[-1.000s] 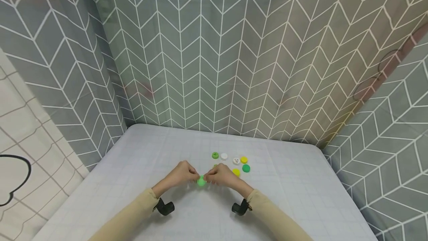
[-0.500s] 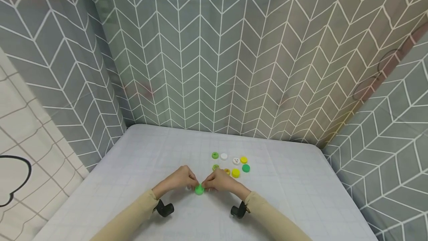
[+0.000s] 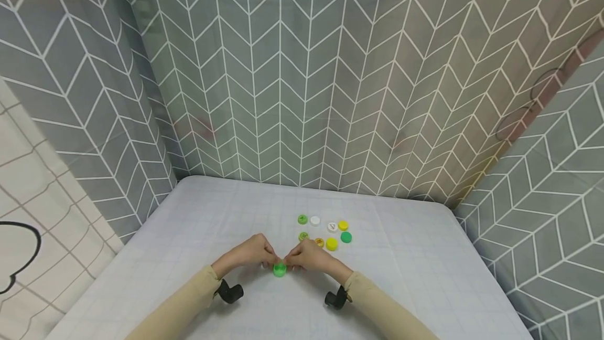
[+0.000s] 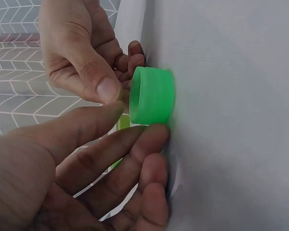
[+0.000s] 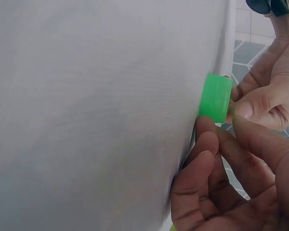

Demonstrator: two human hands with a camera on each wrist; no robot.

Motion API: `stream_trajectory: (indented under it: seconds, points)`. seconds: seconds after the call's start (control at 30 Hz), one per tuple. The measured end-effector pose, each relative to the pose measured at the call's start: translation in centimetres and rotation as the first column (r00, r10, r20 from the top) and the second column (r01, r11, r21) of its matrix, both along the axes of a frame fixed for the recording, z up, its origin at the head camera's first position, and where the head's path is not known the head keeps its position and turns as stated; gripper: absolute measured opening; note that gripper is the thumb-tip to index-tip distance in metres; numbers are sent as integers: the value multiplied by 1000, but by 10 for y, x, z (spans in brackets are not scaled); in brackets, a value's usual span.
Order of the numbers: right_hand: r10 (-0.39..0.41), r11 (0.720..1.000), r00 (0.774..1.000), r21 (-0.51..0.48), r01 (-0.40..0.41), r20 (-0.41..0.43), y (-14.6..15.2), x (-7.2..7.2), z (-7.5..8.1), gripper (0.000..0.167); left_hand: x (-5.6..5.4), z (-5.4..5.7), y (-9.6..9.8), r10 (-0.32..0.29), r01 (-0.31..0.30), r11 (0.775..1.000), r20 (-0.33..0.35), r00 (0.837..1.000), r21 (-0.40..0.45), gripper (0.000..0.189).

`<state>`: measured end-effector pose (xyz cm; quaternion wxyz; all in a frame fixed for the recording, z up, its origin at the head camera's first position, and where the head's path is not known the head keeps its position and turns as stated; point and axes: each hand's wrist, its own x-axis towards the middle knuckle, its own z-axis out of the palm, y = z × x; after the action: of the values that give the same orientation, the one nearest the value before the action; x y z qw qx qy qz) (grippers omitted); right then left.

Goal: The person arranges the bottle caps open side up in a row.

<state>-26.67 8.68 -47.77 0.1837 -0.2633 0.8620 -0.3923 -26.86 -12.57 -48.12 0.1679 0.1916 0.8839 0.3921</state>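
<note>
Green cap: a bright-green, round, hollow plastic cap (image 3: 280,269) stands upright, open end up, on the white cloth-covered table (image 3: 401,277), between the two hands' fingertips.
Left hand: the left hand (image 3: 252,252) pinches at the cap's left side, fingers bent in, fingertips against its wall, thumb tip by the rim.
Right hand: the right hand (image 3: 310,257) pinches the opposite side in the same manner, its thumb near the left thumb; how firmly either presses, I cannot tell.
Just beyond the right hand: an orange-yellow round marked cap (image 3: 319,242), a yellow round cap (image 3: 332,244) and a light-green round marked cap (image 3: 303,236).
Farther beyond the grip: a second light-green cap (image 3: 302,219), a plain white round cap (image 3: 314,221), a white marked cap (image 3: 332,227), another yellow cap (image 3: 343,225) and a darker green round cap (image 3: 346,237).
Behind the grip, toward the person: beige sleeves (image 3: 389,306) and a small black camera at each wrist (image 3: 230,293).
Well past everything: a grey curtain (image 3: 292,77) with white zigzag lines.
</note>
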Motion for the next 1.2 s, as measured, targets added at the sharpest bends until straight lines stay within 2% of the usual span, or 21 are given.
stream_trajectory:
  seconds: [0.37,0.6,0.7,0.9,1.07,1.2]
  points:
    - [-30,1000,999,-8,30,-33,9,-3,4,21,-9,3,-2,-13,13,1000,-31,999,-17,16]
    - [-72,997,992,-44,67,-104,20,-14,16,26,-20,15,4,-33,35,999,-87,996,27,12]
    - [-98,994,981,-69,87,-165,25,-18,22,25,-25,21,9,-30,36,997,-96,995,65,12]
    - [-172,985,949,-79,156,-263,34,-23,34,20,-37,26,16,-11,26,995,-149,989,96,19]
    - [-247,969,929,-86,232,-275,42,-32,41,24,-46,29,22,19,3,992,-177,984,127,20]
    - [-291,957,909,-95,276,-298,46,-43,41,23,-56,29,26,56,-30,992,-220,974,120,19]
